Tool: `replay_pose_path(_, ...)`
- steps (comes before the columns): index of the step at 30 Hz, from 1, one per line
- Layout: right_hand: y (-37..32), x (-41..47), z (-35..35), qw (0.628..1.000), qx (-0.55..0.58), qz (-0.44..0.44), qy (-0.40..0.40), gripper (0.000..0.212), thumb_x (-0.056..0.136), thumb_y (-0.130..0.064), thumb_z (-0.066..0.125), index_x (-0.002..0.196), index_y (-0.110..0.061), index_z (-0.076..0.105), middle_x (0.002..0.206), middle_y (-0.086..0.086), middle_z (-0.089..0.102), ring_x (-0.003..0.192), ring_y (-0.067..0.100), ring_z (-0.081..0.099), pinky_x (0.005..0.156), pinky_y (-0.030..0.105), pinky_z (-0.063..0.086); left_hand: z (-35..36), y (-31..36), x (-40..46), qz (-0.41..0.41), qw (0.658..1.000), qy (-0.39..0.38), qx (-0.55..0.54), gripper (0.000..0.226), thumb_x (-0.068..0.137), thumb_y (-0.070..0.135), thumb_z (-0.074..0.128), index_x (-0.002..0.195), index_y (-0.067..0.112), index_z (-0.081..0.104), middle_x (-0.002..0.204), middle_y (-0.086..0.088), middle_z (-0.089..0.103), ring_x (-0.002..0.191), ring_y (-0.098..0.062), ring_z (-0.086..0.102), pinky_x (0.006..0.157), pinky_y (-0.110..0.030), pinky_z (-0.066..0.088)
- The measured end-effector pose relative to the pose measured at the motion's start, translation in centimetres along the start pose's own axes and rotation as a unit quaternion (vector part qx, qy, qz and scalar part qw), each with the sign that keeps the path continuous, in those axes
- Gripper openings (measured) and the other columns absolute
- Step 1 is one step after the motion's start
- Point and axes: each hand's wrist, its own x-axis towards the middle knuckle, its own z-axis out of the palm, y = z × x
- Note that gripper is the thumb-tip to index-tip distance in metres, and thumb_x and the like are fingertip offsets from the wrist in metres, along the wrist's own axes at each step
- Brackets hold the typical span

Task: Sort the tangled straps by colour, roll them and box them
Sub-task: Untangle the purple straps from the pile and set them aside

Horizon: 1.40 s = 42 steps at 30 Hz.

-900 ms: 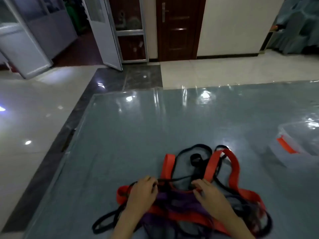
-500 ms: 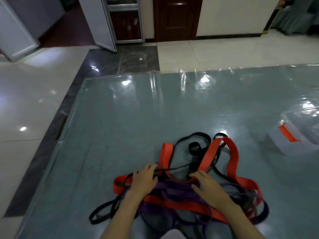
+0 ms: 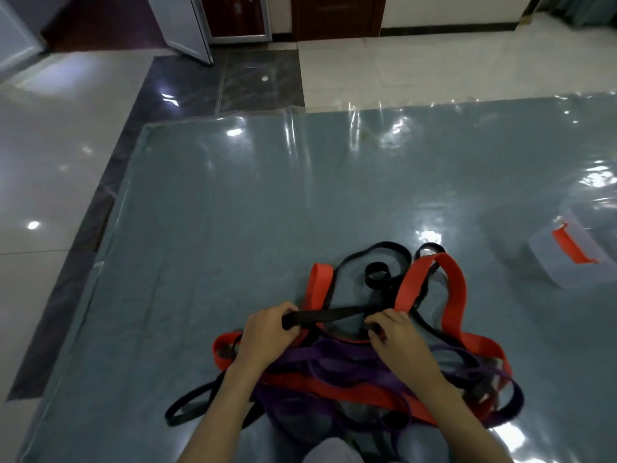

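A tangled heap of straps lies on the blue-grey mat [image 3: 233, 228] in front of me: red straps [image 3: 450, 282], purple straps [image 3: 334, 359] and black straps [image 3: 377, 275]. My left hand [image 3: 267, 332] grips one end of a black strap [image 3: 327, 315] stretched flat across the heap. My right hand [image 3: 394, 332] pinches the same black strap at its other side. Both hands sit on top of the pile, a short span apart. A clear plastic box [image 3: 581, 248] with a red latch stands at the right edge of the mat.
The mat is covered with glossy plastic film and lies on a tiled floor [image 3: 50, 155]. A dark floor strip runs along the mat's left edge. Doors [image 3: 337, 15] and a white door leaf stand at the back. A pale knee [image 3: 330, 451] shows at the bottom.
Both hands have closed on a black strap and pulled it taut between them above the heap. The camera has tilted further down.
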Motion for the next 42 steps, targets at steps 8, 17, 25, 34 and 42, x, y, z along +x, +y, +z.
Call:
replay_pose_path(8, -3.0, 3.1, 1.3, 0.991, 0.058, -0.100, -0.060, 0.063, 0.096, -0.030, 0.074, 0.153, -0.029, 0.050, 0.146, -0.009, 0.058, 0.136, 0.006, 0.049, 0.114, 0.030, 0.038, -0.9, 2.4, -0.4, 0.091, 0.993, -0.007, -0.076, 0.034, 0.086, 0.024, 0.069, 0.113, 0.042, 0.062, 0.103, 0.027, 0.066, 0.099, 0.003, 0.063, 0.085, -0.017, 0.050)
replay_pose_path(17, -3.1, 3.8, 0.1, 0.973, 0.229, 0.013, 0.028, 0.036, 0.086, 0.015, 0.068, 0.100, -0.018, 0.074, 0.097, -0.008, 0.074, 0.092, 0.004, 0.068, 0.084, 0.015, 0.051, -1.3, -5.1, -3.8, -0.019, 0.999, 0.028, -0.016, 0.036, 0.087, 0.031, 0.084, 0.120, 0.021, 0.072, 0.116, 0.006, 0.065, 0.110, -0.018, 0.062, 0.098, -0.039, 0.053)
replay_pose_path(25, -3.6, 4.4, -2.1, 0.941, 0.320, 0.077, 0.075, 0.034, 0.089, 0.018, 0.065, 0.105, -0.011, 0.076, 0.105, -0.004, 0.076, 0.100, -0.005, 0.068, 0.090, 0.009, 0.049, -0.5, -6.7, -7.0, -0.142, 0.968, 0.205, -0.022, 0.036, 0.087, 0.050, 0.080, 0.100, 0.019, 0.067, 0.115, 0.001, 0.057, 0.109, -0.022, 0.055, 0.098, -0.043, 0.045)
replay_pose_path(34, -1.3, 1.4, -0.6, 0.972, 0.184, 0.135, 0.062, 0.021, 0.091, -0.001, 0.076, 0.105, -0.017, 0.078, 0.096, 0.002, 0.066, 0.096, 0.026, 0.066, 0.083, 0.027, 0.043, -2.1, -11.0, -10.0, -0.168, 0.982, 0.058, 0.058, 0.051, 0.081, 0.083, 0.059, 0.118, 0.048, 0.066, 0.123, 0.014, 0.056, 0.127, -0.014, 0.051, 0.107, -0.048, 0.035)
replay_pose_path(42, -1.7, -1.0, -1.5, 0.979, 0.010, 0.009, -0.202, 0.033, 0.087, -0.061, 0.077, 0.114, -0.055, 0.059, 0.083, -0.025, 0.064, 0.085, 0.002, 0.062, 0.077, 0.027, 0.048, -1.9, -9.8, -11.8, -0.030, 0.994, 0.039, -0.102, 0.049, 0.085, 0.055, 0.079, 0.130, 0.052, 0.060, 0.124, 0.021, 0.050, 0.117, 0.003, 0.057, 0.106, -0.033, 0.050)
